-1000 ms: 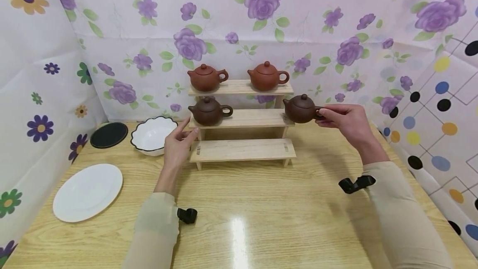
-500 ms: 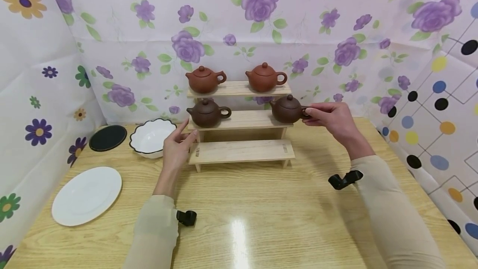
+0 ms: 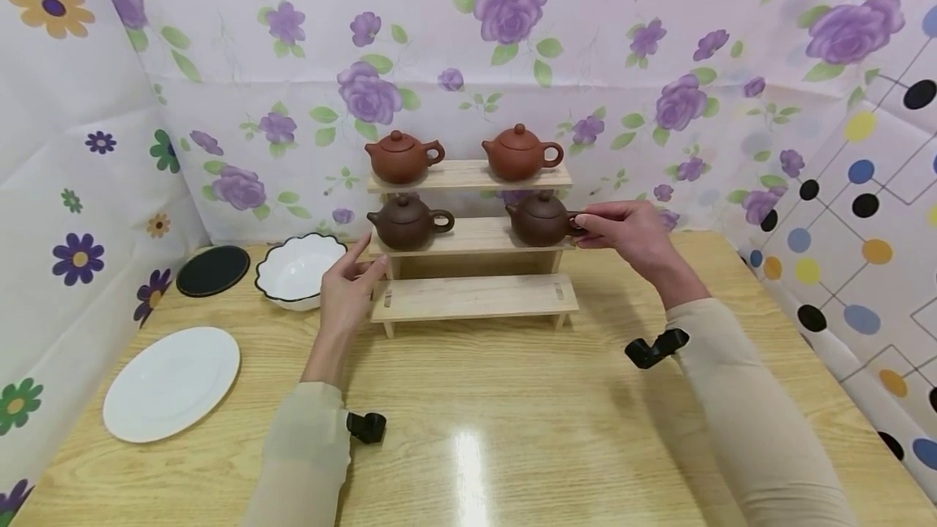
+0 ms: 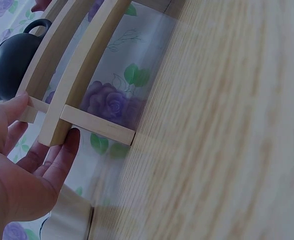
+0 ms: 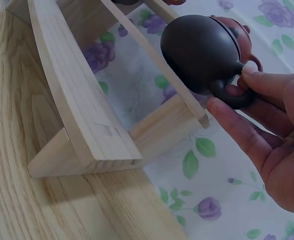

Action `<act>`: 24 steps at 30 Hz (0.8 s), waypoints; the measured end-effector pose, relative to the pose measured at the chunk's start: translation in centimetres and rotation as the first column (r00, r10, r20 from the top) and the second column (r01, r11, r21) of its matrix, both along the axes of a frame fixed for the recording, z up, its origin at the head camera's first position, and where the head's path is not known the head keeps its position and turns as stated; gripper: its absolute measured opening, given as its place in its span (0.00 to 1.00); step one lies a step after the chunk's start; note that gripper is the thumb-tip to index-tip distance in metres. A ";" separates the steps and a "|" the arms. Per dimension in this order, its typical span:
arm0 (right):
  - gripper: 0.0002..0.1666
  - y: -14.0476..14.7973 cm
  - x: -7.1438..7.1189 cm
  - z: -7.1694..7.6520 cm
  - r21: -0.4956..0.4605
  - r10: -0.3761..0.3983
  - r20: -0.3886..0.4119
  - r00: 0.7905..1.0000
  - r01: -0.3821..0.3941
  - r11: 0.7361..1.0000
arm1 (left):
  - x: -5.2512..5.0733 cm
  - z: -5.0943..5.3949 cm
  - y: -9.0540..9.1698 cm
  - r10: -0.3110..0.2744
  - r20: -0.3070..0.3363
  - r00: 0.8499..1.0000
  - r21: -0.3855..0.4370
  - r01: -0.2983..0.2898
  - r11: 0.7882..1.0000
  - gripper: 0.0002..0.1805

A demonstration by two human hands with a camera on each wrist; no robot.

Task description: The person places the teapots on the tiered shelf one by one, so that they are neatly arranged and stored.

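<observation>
A three-tier wooden display stand (image 3: 476, 295) stands at the table's back. My left hand (image 3: 346, 287) holds its left end, the digits bent against the edges of the middle and bottom tiers in the left wrist view. On the middle tier's left sits a dark brown teapot (image 3: 405, 223). Another dark brown teapot (image 3: 540, 219) is at that tier's right end, its handle pinched by my right hand (image 3: 622, 234). The right wrist view shows thumb and fingers round the handle (image 5: 231, 97); whether the base touches the wood cannot be told. Two reddish-brown teapots (image 3: 398, 158) occupy the top tier.
Left of the stand are a white scalloped bowl (image 3: 298, 268) with a dark rim, a black round coaster (image 3: 212, 270) and a white plate (image 3: 172, 385). Flower-patterned cloth (image 3: 293, 161) hangs close behind the stand. The wooden table (image 3: 512, 429) extends in front.
My right hand has carried the dark teapot leftward, from beyond the middle tier's right end to over that tier, and slightly lower. The left hand has stayed at the stand.
</observation>
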State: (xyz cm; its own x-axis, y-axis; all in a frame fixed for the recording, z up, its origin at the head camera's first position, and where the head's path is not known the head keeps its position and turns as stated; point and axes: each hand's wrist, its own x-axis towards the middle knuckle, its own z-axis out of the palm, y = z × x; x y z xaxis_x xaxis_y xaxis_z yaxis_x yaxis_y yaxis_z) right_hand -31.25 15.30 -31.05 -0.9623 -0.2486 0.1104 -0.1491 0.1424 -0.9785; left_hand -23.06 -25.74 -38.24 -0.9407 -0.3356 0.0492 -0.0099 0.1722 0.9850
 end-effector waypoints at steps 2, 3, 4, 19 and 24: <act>0.19 -0.3 -0.2 -0.1 -0.008 0.007 -0.005 1.000 -0.008 1.000 | 0.0 0.0 0.0 0.000 0.004 1.000 -0.004 0.000 1.000 0.30; 0.19 -0.4 -0.2 -0.1 -0.012 0.012 -0.005 1.000 -0.012 1.000 | 0.0 0.0 0.0 0.002 0.006 1.000 -0.008 -0.002 1.000 0.30; 0.20 -0.5 -0.3 -0.1 -0.013 0.016 -0.004 1.000 -0.016 1.000 | 0.0 0.0 0.0 0.003 0.007 1.000 -0.009 -0.003 1.000 0.30; 0.24 -1.8 -1.0 0.3 -0.009 0.057 0.007 0.998 -0.057 0.998 | -0.1 0.1 0.1 0.012 -0.007 1.000 -0.004 -0.012 1.000 0.29; 0.24 -1.8 -1.3 0.3 -0.014 0.066 0.024 0.998 -0.065 0.998 | 0.0 0.2 0.1 0.005 0.000 1.000 -0.008 -0.005 1.000 0.30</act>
